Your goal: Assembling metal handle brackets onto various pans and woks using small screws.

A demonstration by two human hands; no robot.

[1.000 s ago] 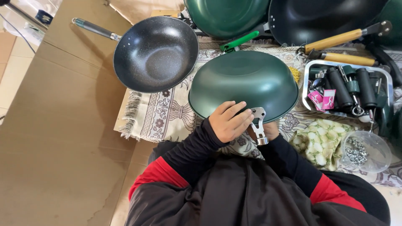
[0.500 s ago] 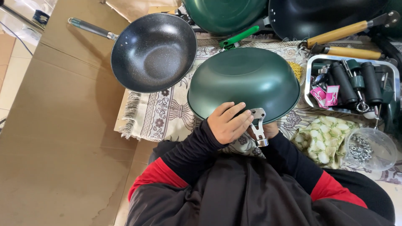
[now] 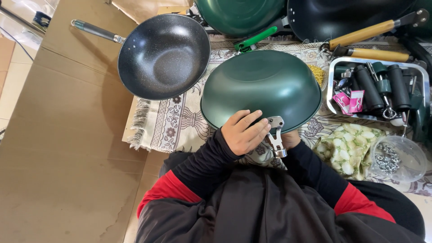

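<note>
A green wok (image 3: pixel 261 85) lies upside down in front of me on a patterned cloth (image 3: pixel 180 121). My left hand (image 3: pixel 244 132) grips its near rim, fingers resting on the outer shell beside a shiny metal handle bracket (image 3: pixel 275 135) fixed to the rim. My right hand (image 3: pixel 290 139) is mostly hidden under the wok's edge just behind the bracket; what it holds cannot be seen.
A black speckled wok (image 3: pixel 164 56) with a grey handle sits left on cardboard. More woks (image 3: pixel 238 15) and wooden handles (image 3: pixel 364 33) lie behind. A metal tray (image 3: pixel 335 105) holds black handles. A clear bowl of nuts (image 3: pixel 398 157) and a floral cloth (image 3: pixel 348 146) are at right.
The view has shifted slightly; the wok and both hands stay in the same hold, with my left fingers a little more spread over the rim.
</note>
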